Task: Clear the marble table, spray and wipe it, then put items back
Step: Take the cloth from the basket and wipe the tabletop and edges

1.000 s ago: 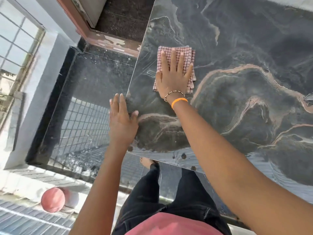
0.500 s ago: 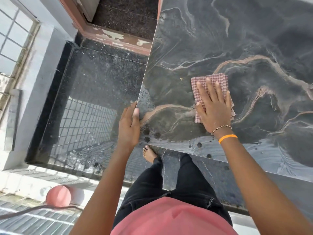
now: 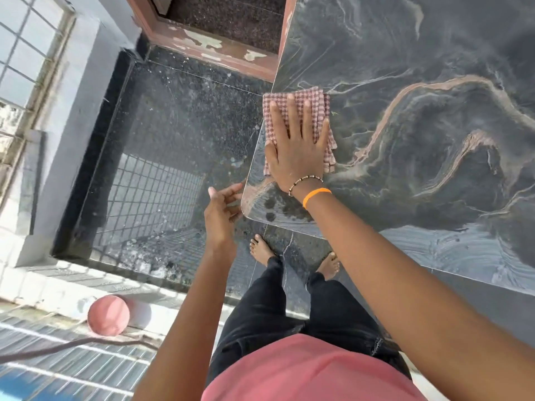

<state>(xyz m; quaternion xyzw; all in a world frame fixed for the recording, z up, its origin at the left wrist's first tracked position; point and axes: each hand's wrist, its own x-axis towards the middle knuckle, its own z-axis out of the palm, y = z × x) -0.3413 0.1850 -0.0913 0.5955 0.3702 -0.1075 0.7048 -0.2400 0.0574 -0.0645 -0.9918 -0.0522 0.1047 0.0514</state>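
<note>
cloth flat on the marble's left edge

the checked cloth (image 3: 298, 111) lies at the left edge of the dark veined marble table (image 3: 419, 117), pressed under the right hand (image 3: 298, 151), fingers straight and spread. the left hand (image 3: 223, 206), loosely curled, touches the table's rounded corner. wet streaks mark the near edge. below: speckled dark floor (image 3: 188, 117), a pink bucket (image 3: 108, 315). no writing readable.
</note>
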